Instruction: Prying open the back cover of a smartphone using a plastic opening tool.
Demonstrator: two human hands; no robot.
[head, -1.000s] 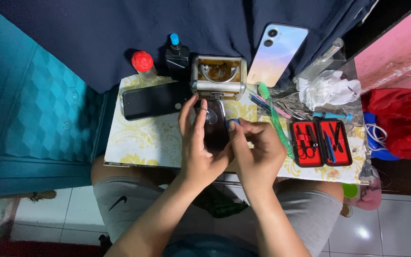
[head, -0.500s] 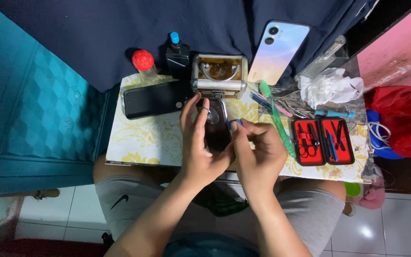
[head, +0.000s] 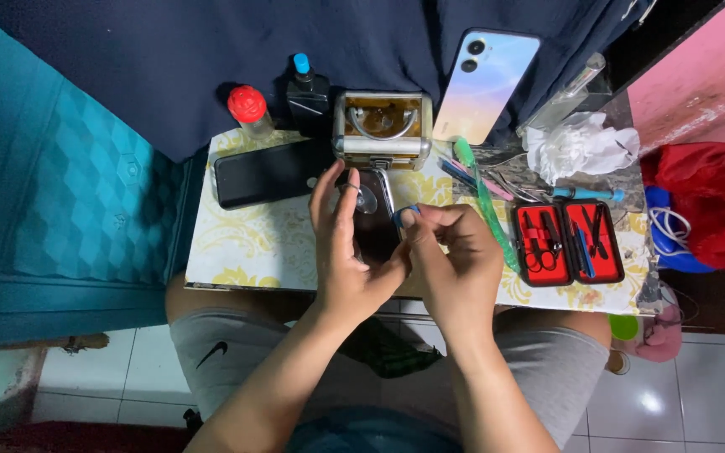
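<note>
Gripping one dark phone (head: 375,222) — left hand (head: 346,252) wraps it, right hand (head: 455,256) pinches its edge

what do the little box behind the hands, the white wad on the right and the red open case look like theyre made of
Small box: likely metal, with shiny silver edges that catch the light.
White wad: soft tissue or thin paper, crumpled into matte folds.
Red case: red lining, perhaps fabric or plastic, dark border; the tools in it look like steel.
Both hands are on a glossy dark phone, probably glass.
</note>
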